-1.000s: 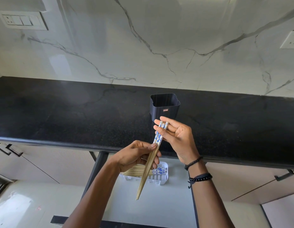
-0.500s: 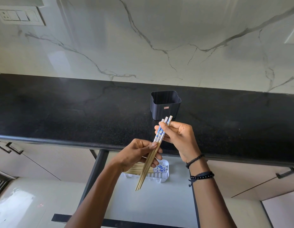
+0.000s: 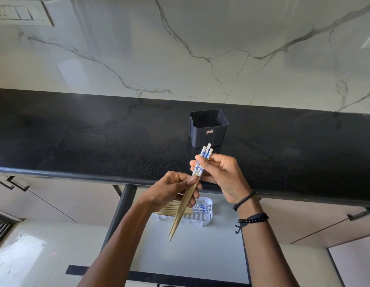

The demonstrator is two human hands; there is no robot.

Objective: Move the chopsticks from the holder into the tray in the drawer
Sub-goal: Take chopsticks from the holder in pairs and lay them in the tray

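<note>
A small bundle of wooden chopsticks (image 3: 185, 200) with blue-and-white patterned tops is held tilted over the open drawer. My left hand (image 3: 169, 192) grips its middle, thumb on the shafts. My right hand (image 3: 218, 172) pinches the patterned tops just above. The black ribbed holder (image 3: 209, 129) stands on the black counter behind my hands and looks empty. Below, a white slotted tray (image 3: 208, 219) sits in the drawer (image 3: 200, 255) with several chopsticks lying flat in it, partly hidden by my left hand.
The black granite counter (image 3: 76, 137) runs the full width, its front edge above the drawer. A marble wall rises behind it, with a switch plate (image 3: 20, 14) at top left. Cabinet doors with dark handles (image 3: 359, 214) flank the drawer.
The bundle has risen a little and its tops now stick out further above my right fingers. My right thumb has closed over them. Both hands stay over the drawer.
</note>
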